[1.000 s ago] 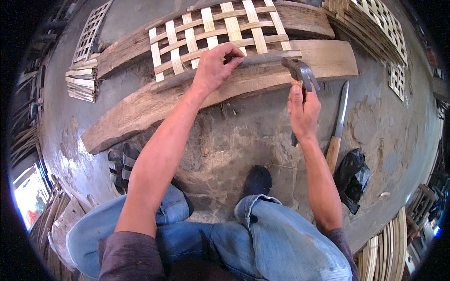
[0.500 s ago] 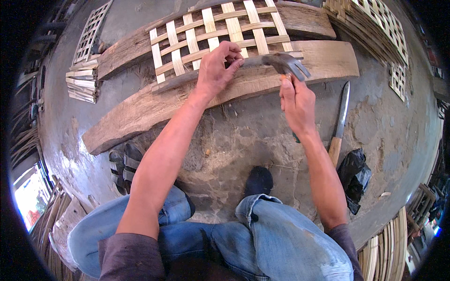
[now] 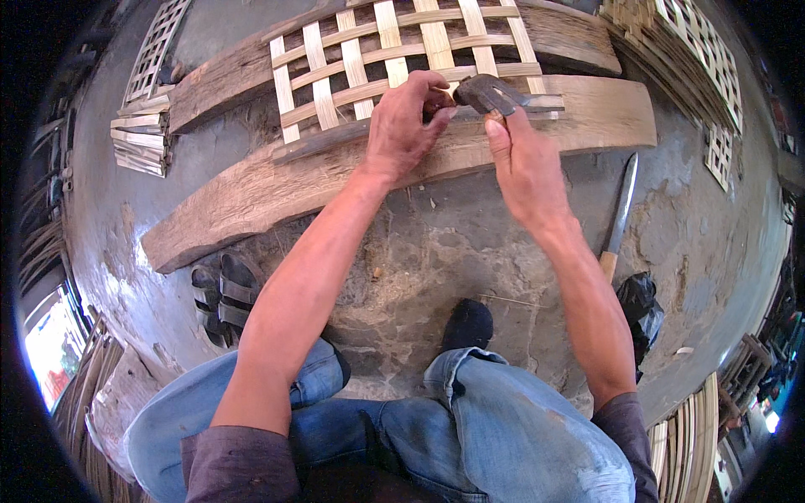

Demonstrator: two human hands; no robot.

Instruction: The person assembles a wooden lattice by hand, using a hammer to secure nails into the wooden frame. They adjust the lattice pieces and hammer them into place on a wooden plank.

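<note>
A lattice of pale woven bamboo strips (image 3: 391, 42) lies across two thick wooden planks. My left hand (image 3: 401, 134) is at its near edge, fingers curled in a pinch, and whatever sits between the fingertips is hidden. A claw hammer (image 3: 485, 92) is in my right hand (image 3: 530, 172), gripped by its handle close under the head. The hammer head is right beside my left fingertips, above a dark strip (image 3: 323, 138) along the lattice's near edge. Under that strip runs the near plank (image 3: 243, 193).
Right of the plank lies a long knife (image 3: 623, 201), with a black plastic bag (image 3: 641, 310) below it. Sandals (image 3: 236, 293) rest at the left. More lattices (image 3: 671, 50) are stacked at the far right. A strip bundle (image 3: 138, 147) lies far left, beside the far plank (image 3: 222, 88).
The hammer has moved left, close to my left fingertips, and its head has turned. My left hand stays pinched at the lattice edge. The whole view has shifted slightly.
</note>
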